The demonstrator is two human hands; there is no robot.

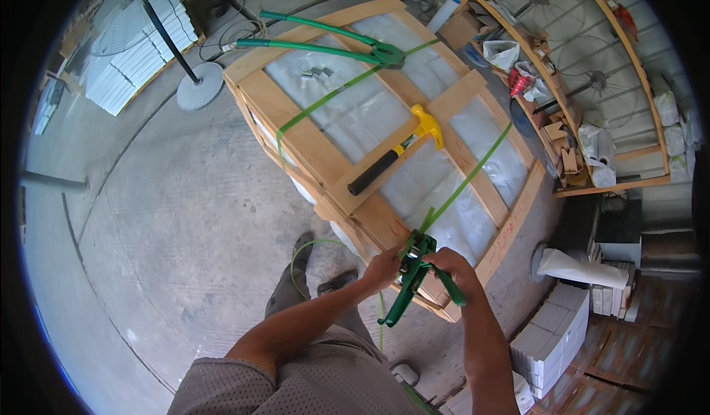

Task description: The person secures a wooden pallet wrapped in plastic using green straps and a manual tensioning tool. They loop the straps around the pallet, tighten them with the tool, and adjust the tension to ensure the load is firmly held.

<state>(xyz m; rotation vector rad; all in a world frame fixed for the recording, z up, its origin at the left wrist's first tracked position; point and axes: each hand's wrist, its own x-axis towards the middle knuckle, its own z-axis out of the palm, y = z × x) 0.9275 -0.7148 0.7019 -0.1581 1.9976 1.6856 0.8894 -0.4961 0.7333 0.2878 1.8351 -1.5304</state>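
Observation:
A green strapping tensioner [416, 260] sits at the near edge of a wooden crate [296, 112], on a green plastic strap [473, 172] that crosses the top. My right hand [452, 265] is closed around the tool's handle side. My left hand [382, 269] is closed at the left of the tool's head, its fingertips partly hidden; whether they also pinch the strap I cannot tell. A yellow hammer [399, 152] with a black grip lies on the slats. Farther off rests a long-handled green cutter [333, 42], with several small metal seals [316, 73] beside it.
Loose strap [325, 241] curls over the floor by my feet. A fan stand [198, 86] and stacked white boxes [137, 49] are at the far left. Wooden racking [629, 186] with bags and cartons lines the right, above more white boxes [551, 334].

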